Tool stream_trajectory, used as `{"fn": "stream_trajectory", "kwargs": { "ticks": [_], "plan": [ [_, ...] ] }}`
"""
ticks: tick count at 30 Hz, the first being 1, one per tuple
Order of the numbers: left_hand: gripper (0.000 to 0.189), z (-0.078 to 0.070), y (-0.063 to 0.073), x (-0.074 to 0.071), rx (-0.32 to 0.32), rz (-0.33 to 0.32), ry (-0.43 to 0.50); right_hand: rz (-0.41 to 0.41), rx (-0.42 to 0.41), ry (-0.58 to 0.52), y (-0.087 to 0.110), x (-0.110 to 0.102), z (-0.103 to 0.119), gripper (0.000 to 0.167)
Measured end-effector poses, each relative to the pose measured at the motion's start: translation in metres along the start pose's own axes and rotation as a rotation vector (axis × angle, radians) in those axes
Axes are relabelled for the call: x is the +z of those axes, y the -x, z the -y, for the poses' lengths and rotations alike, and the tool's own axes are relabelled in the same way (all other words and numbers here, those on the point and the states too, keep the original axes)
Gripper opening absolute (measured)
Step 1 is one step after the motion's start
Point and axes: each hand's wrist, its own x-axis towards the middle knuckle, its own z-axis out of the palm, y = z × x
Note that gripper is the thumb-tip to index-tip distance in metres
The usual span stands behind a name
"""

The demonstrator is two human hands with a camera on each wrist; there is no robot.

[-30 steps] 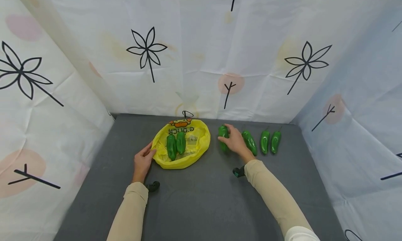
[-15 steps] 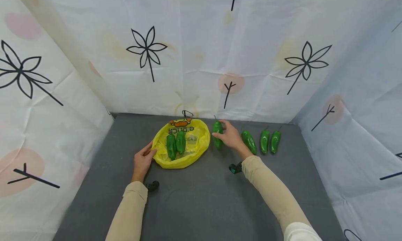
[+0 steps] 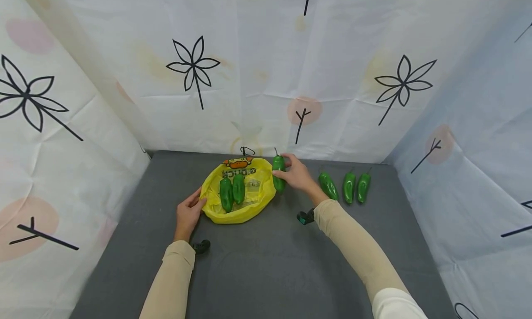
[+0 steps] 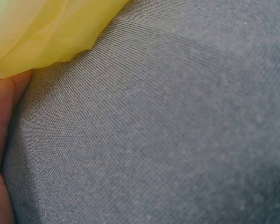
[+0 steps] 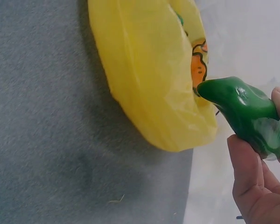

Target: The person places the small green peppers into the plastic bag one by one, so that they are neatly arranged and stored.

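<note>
A yellow plastic bag (image 3: 216, 208) with its rim rolled open lies on the grey table, and two green chili peppers (image 3: 226, 195) rest inside it. My left hand (image 3: 189, 216) pinches the bag's left rim between thumb and fingers; in the left wrist view the fingers (image 4: 2, 112) go in under the yellow plastic (image 4: 46, 37). My right hand (image 3: 297, 172) grips another green chili pepper (image 3: 278, 173) with its stem up, at the bag's right rim. In the right wrist view this chili pepper (image 5: 242, 105) points its tip toward the bag (image 5: 144, 84).
To the right of my right hand, three more green chili peppers (image 3: 349, 188) lie in a row on the grey table (image 3: 257, 268). A white cloth with drawn plants (image 3: 266, 79) hangs behind the table and along both sides.
My right hand has carried the chili pepper leftward, from beside the row up to the bag's right rim. The left hand and the bag have stayed in place.
</note>
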Motion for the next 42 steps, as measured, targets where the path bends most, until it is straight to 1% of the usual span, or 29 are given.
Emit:
{"fn": "stream_trajectory", "kwargs": {
  "ticks": [8, 14, 20, 27, 35, 39, 42],
  "plan": [
    [0.048, -0.004, 0.002, 0.002, -0.001, -0.020, -0.012, 0.010, -0.015, -0.083, -0.007, 0.006, 0.015, 0.078],
    [0.048, -0.002, 0.002, 0.002, 0.000, -0.011, -0.016, 0.020, 0.006, -0.141, -0.012, 0.013, 0.025, 0.078],
    [0.049, -0.001, 0.002, 0.001, -0.001, -0.002, -0.019, 0.037, 0.006, -0.181, -0.017, 0.021, 0.031, 0.078],
    [0.049, -0.001, 0.001, 0.001, -0.007, 0.002, -0.012, 0.059, 0.007, -0.185, -0.023, 0.030, 0.031, 0.078],
    [0.048, -0.001, 0.000, 0.002, 0.000, 0.007, 0.003, 0.081, -0.002, -0.155, -0.023, 0.041, 0.033, 0.079],
    [0.048, -0.001, 0.000, 0.001, 0.015, 0.005, -0.009, 0.089, -0.002, -0.165, -0.025, 0.050, 0.034, 0.077],
    [0.048, -0.001, 0.001, 0.000, 0.011, 0.006, -0.008, 0.099, -0.003, -0.156, -0.028, 0.058, 0.034, 0.076]
  ]
}}
